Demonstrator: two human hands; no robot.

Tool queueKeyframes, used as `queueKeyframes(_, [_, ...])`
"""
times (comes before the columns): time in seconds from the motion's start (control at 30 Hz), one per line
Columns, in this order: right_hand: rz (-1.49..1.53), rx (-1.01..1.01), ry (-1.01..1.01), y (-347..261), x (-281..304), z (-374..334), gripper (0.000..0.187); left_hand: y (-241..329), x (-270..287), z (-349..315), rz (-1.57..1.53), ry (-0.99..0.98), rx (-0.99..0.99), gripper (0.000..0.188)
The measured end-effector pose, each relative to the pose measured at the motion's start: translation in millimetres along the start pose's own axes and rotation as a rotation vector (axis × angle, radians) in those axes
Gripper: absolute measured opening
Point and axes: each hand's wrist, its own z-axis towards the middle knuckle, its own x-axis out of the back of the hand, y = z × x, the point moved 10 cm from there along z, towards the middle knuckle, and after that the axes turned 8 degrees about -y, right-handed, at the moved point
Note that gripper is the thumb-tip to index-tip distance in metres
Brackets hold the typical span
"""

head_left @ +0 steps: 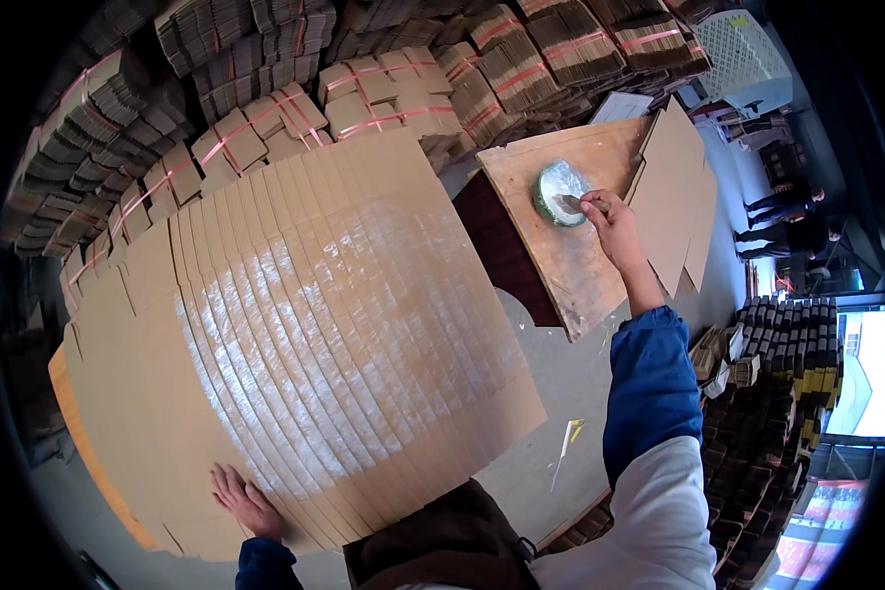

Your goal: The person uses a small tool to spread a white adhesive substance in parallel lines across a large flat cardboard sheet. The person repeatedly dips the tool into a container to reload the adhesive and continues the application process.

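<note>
Paste, glossy white (265, 339), already coats the middle of the fanned brown cardboard sheets (128, 413), edges bare, left hand (247, 503) spread on them, right hand (612, 226) pinching some small tool (571, 204) at the round green bowl (542, 202).

The bowl (559, 187) stands on a board (572, 280), right of cardboard sheets (295, 324).
</note>
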Motion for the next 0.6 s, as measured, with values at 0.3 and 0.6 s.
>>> queueKeyframes(0.3, [-0.115, -0.058, -0.062, 30.5, -30.8, 30.8, 0.017, -0.8, -0.3, -0.1, -0.002, 0.026, -0.022, 0.051])
queueKeyframes(0.6, [0.011, -0.102, -0.12, 51.1, -19.4, 43.5, 0.017, -3.0, -2.7, -0.1, 0.013, 0.029, -0.025, 0.051])
